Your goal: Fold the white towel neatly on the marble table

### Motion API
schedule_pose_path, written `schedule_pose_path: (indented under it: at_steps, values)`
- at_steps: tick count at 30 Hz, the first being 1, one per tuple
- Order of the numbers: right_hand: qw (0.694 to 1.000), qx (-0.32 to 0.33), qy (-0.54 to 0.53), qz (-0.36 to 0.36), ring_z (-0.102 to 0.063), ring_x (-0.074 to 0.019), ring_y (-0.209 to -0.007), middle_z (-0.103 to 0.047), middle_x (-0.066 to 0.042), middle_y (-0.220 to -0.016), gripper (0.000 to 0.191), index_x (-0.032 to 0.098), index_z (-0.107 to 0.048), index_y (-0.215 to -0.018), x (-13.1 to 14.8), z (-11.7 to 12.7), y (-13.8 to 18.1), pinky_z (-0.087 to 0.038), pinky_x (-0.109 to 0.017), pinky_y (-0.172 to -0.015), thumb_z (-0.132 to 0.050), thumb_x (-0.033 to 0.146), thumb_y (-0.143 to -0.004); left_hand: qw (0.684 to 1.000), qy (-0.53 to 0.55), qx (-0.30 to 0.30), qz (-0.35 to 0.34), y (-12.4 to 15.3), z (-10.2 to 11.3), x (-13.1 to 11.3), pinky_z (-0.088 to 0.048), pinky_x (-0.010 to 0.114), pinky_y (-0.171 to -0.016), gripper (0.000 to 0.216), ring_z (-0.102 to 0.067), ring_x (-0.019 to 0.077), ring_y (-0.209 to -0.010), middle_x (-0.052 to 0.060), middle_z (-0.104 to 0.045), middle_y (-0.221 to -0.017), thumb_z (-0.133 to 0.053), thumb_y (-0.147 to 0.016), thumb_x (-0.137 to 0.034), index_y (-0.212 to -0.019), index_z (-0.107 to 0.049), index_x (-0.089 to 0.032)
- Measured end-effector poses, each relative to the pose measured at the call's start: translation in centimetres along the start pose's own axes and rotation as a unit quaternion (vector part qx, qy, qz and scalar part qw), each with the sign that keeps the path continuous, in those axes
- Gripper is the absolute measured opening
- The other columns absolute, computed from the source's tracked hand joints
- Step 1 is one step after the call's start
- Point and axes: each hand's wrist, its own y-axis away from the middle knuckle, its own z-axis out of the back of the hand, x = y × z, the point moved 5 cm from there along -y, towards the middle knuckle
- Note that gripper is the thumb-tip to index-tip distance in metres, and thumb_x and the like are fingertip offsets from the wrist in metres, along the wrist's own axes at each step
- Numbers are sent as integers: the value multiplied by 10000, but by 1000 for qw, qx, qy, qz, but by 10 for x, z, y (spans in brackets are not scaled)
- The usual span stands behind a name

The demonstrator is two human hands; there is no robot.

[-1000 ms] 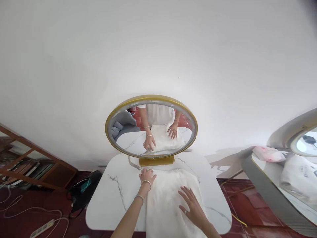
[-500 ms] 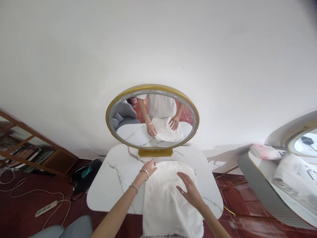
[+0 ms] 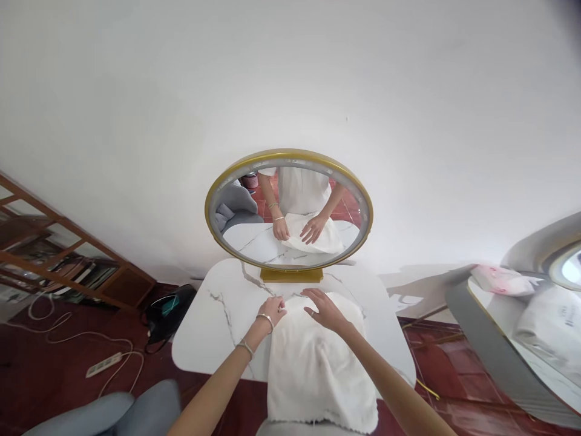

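A white towel (image 3: 313, 363) lies on the white marble table (image 3: 213, 333) and hangs over its near edge. My left hand (image 3: 273, 309) sits at the towel's far left corner, fingers curled onto the cloth's edge; bracelets ring its wrist. My right hand (image 3: 324, 310) rests flat on the towel's far edge, fingers spread, close beside the left hand. Both hands and the towel show again, reflected in the oval mirror (image 3: 209, 206) with a gold rim, which stands at the back of the table.
A wooden shelf (image 3: 68, 254) with books stands at the left. On the red floor lie a black bag (image 3: 166, 315), a power strip (image 3: 105, 364) and cables. A grey chair (image 3: 109, 412) is at the bottom left. A second mirror and table (image 3: 521, 327) stand at the right.
My right hand has moved from the towel's right middle up and left to its far edge, near my left hand. The towel has slid toward me and hangs further over the near edge.
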Motion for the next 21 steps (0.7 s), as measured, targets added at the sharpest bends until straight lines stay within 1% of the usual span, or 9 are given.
schedule_pose_path:
  at_steps: [2,5,7,9,11,13,16,19,21]
  values:
    - [999,35,3,5,-481,-249,-1232,-548,-116,-1303,379,201,-558,-1191,4,-5,-10,-443,-426,-1002,-614,169,-818,999,-8,-2,-38,7,3,-1,-453,273,-665,82,-611,169,-723,21,-646,-758,-563,-769,-109,-759,-602,-181]
    - [995,100,9,24,-416,-275,-1298,-502,-107,-1367,337,216,-623,-1085,15,-13,-24,-390,-441,-1046,-706,211,-759,992,-16,-8,-124,19,12,-9,-460,282,-757,107,-615,171,-825,19,-663,-820,-545,-803,-111,-770,-602,-196]
    - [989,142,8,32,-498,-267,-1219,-585,-85,-1269,289,229,-662,-1009,23,-16,-30,-418,-410,-1011,-738,233,-731,984,-24,-15,-175,26,21,-14,-457,296,-800,118,-609,174,-858,27,-666,-853,-529,-829,-118,-777,-600,-196]
    - [985,168,4,32,-604,-238,-1036,-676,-59,-1063,214,235,-688,-953,27,-14,-30,-469,-365,-918,-723,248,-742,977,-32,-23,-209,34,32,-17,-458,313,-810,140,-603,180,-858,36,-663,-852,-500,-861,-132,-777,-596,-191]
    - [983,182,3,25,-629,-223,-913,-694,-48,-930,160,231,-701,-929,26,-3,-24,-481,-349,-854,-676,261,-774,967,-47,-51,-247,43,47,-19,-465,321,-794,174,-600,181,-838,41,-658,-832,-463,-894,-149,-781,-589,-185]
    - [984,180,5,11,-619,-231,-920,-693,-62,-940,174,220,-701,-946,19,15,-11,-470,-355,-852,-629,295,-807,948,-64,-104,-295,56,67,-22,-476,317,-764,212,-597,171,-802,36,-655,-812,-423,-927,-167,-786,-581,-183]
    - [983,180,-16,-40,-596,-235,-949,-681,-78,-999,257,205,-686,-989,-1,46,15,-462,-335,-823,-598,378,-820,915,-73,-183,-352,79,100,-27,-492,304,-752,243,-598,149,-775,25,-660,-804,-389,-957,-189,-803,-576,-186]
    - [968,224,-57,-103,-587,-204,-824,-671,-49,-871,244,192,-683,-863,-22,67,42,-451,-286,-711,-634,408,-762,895,-73,-227,-376,96,130,-33,-507,291,-760,232,-608,135,-782,18,-671,-813,-398,-959,-178,-818,-582,-189]
    - [960,239,-81,-121,-562,-177,-756,-646,-25,-790,257,186,-667,-780,-31,75,56,-430,-265,-668,-638,439,-744,886,-77,-244,-386,104,145,-37,-516,282,-752,223,-615,131,-780,15,-678,-810,-411,-953,-167,-817,-586,-190]
